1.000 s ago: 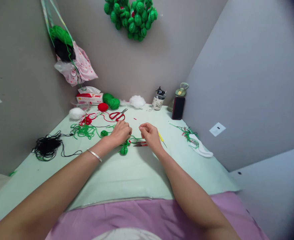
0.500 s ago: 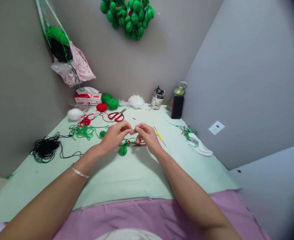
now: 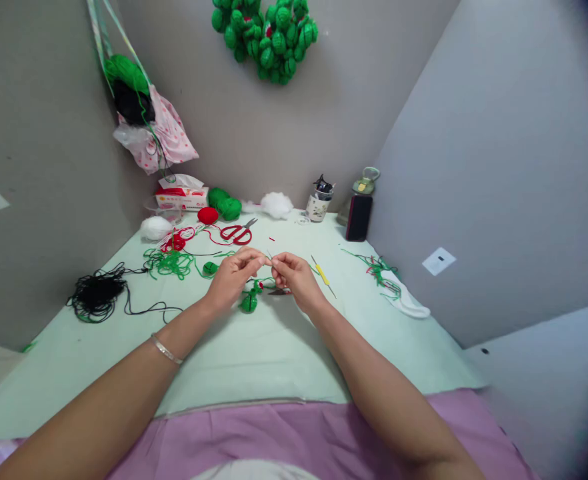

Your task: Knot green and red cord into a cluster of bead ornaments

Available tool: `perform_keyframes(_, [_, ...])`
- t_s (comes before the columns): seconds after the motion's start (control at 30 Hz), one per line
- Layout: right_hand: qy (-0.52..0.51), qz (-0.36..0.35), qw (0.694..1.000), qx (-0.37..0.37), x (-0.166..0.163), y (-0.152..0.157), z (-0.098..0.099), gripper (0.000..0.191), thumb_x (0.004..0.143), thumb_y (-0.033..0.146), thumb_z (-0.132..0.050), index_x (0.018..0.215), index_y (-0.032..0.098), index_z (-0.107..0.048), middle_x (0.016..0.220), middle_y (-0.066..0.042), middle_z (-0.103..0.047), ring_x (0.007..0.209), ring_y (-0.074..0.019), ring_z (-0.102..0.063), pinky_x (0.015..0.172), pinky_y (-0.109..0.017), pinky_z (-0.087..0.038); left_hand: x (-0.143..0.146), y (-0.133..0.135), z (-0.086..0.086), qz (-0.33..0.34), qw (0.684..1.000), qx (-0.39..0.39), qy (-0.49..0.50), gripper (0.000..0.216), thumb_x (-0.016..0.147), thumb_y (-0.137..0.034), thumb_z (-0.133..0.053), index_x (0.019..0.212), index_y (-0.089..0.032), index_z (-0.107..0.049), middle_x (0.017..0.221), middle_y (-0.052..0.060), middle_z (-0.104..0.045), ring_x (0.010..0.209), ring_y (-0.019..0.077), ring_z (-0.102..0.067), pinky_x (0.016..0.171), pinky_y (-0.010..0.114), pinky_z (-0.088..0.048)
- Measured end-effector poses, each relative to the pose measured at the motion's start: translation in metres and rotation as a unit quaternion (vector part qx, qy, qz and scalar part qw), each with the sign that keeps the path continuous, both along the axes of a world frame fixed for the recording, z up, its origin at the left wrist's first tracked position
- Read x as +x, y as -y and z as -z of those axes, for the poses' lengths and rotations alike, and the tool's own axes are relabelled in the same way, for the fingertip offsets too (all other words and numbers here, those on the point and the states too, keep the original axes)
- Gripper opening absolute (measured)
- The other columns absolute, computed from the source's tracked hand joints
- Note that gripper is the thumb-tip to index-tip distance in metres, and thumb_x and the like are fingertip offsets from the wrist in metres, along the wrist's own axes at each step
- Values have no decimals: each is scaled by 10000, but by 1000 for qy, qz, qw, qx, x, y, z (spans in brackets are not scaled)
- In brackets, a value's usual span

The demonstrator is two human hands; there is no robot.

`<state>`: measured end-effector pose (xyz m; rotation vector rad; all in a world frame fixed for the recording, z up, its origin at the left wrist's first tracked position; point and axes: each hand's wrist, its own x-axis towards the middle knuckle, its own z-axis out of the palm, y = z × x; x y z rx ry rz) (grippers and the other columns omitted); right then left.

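My left hand [image 3: 235, 275] and my right hand [image 3: 295, 277] meet fingertip to fingertip above the middle of the table, both pinched closed. A thin needle [image 3: 269, 255] stands up between the fingertips. The end of green yarn at my left fingertips is mostly hidden. Below the hands lies a small green crocheted piece [image 3: 249, 301] with a bit of red. A dark blade [image 3: 277, 293] shows partly beneath my right hand. Beside my left hand rests a green crocheted ball [image 3: 210, 269]. To the right of my right hand lies a yellow-handled crochet hook [image 3: 323, 274].
Red-handled scissors [image 3: 237, 233] lie behind the hands. Loose black yarn [image 3: 97, 293], green yarn [image 3: 171, 263] and red yarn [image 3: 175, 241] spread to the left. A phone [image 3: 359, 218] leans on a bottle [image 3: 367, 180]. Yarn scraps [image 3: 381, 273] lie right. Green crochet pieces [image 3: 269, 40] hang on the wall.
The view has shifted slightly. My fingertips have drawn closer together, and the green strand seen between them earlier is now mostly covered.
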<state>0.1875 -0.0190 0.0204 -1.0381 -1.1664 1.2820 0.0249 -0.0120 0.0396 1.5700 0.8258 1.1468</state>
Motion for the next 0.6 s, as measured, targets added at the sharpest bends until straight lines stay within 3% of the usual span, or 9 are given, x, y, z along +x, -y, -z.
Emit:
perform_keyframes(0.1, [-22, -9, 999, -31, -2, 0, 2, 338, 690, 455, -755, 774, 172, -589, 613, 44, -580, 479, -60, -464, 470, -201, -342, 2, 0, 1, 48, 986, -89, 129, 238, 852, -393, -640, 890, -164, -694, 1103, 65, -664, 675, 91, -543, 675, 238, -489])
perform_keyframes(0.17, [-20, 0, 999, -35, 0, -2, 2, 328, 692, 448, -753, 787, 173, -603, 626, 41, -585, 493, -67, -481, 483, -204, -368, 4, 0, 3, 91, 969, -135, 186, 243, 843, -389, -673, 914, -157, -695, 1073, 76, -692, 758, 112, -612, 761, 253, -519])
perform_keyframes(0.27, [8, 62, 998, 10, 5, -3, -1, 272, 723, 413, -729, 798, 169, -634, 668, 26, -600, 539, -79, -511, 501, -207, -393, 4, -2, 7, 61, 971, -130, 190, 246, 808, -385, -729, 904, -159, -718, 989, 67, -720, 875, 154, -664, 881, 299, -524])
perform_keyframes(0.33, [33, 101, 992, 64, 8, -2, -5, 232, 759, 389, -703, 797, 168, -644, 681, 18, -613, 538, -78, -501, 495, -208, -385, 4, -3, 11, 6, 986, -92, 140, 249, 782, -386, -757, 894, -164, -742, 935, 57, -727, 843, 164, -674, 864, 313, -531])
perform_keyframes(0.43, [55, 92, 987, 124, 7, 3, -11, 207, 815, 380, -661, 830, 175, -642, 610, 29, -605, 485, -76, -465, 483, -212, -374, 2, -5, 17, -55, 996, -5, 68, 222, 775, -371, -758, 867, -169, -761, 854, 38, -701, 745, 164, -663, 759, 313, -537])
perform_keyframes(0.6, [94, 66, 986, 124, -4, 12, -12, 223, 806, 398, -673, 843, 185, -618, 582, 26, -622, 470, -98, -508, 479, -219, -415, 1, -6, 30, -102, 977, 184, -40, 121, 862, -252, -659, 883, -182, -754, 776, 16, -627, 737, 145, -605, 689, 275, -481])
